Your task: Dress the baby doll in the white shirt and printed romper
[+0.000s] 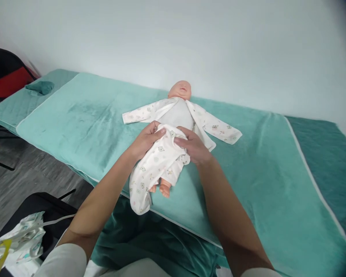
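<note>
A baby doll [181, 89] lies on its back on the green bed, head toward the wall. Its white printed shirt [216, 127] is spread open, sleeves stretched to both sides, over a grey torso. In front of the torso, white printed baby pants [154, 163] are pinched at the waistband by both hands. My left hand [147, 140] closes on the left side of the waistband, thumb on top. On the right side, my right hand [193, 144] grips the bunched fabric. One pant leg hangs toward the bed's near edge; the doll's feet [165, 187] show beside it.
The green padded bed [83, 104] runs along a white wall [150, 42]. A black and red chair [8, 77] stands at the far left. Near me at lower left, a black seat [52, 204] carries a printed diaper [36, 238] and a yellow strip [3, 256].
</note>
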Available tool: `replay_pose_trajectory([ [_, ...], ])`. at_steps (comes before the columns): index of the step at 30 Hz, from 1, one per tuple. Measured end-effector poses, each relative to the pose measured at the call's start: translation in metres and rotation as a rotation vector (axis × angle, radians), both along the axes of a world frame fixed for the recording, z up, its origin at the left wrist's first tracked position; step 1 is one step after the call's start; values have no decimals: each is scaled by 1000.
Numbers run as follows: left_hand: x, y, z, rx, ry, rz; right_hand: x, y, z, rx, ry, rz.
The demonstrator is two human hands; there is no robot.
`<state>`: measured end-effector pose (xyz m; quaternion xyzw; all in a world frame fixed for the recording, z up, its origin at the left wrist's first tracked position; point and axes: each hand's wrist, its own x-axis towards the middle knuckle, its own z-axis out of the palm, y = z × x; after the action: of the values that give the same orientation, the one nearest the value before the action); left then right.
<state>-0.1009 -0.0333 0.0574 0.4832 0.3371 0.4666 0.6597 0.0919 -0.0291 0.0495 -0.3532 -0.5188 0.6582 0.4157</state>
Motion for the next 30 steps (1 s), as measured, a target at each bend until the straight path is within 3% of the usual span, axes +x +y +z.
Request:
replay_pose_trajectory([
  [4, 6, 0, 1, 29, 19, 121, -6, -9, 8, 93, -372, 168],
  [6, 1, -2, 4, 16, 82, 104, -10, -12, 7, 59, -358, 125],
  [11, -18, -11, 19, 22, 443, -322, -14, -10, -4, -5, -74, -110],
  [12, -20, -13, 21, 36, 473, -358, -13, -9, -4, -6, -65, -131],
  [14, -20, -13, 21, 39, 426, -294, -11, -7, -4, -9, -76, -115],
  [19, -10, -11, 7, -62, 127, 25, -9, -8, 6, 105, -299, 137],
  [23, -1, -12, 3, 32, 185, 155, -17, -13, 5, 119, -352, 94],
  [26, -1, -13, 7, 26, 189, 94, -19, -13, 1, 28, -202, -23],
  [30, -12, -14, 21, 72, 401, -140, -19, -12, -3, -55, 50, -128],
])
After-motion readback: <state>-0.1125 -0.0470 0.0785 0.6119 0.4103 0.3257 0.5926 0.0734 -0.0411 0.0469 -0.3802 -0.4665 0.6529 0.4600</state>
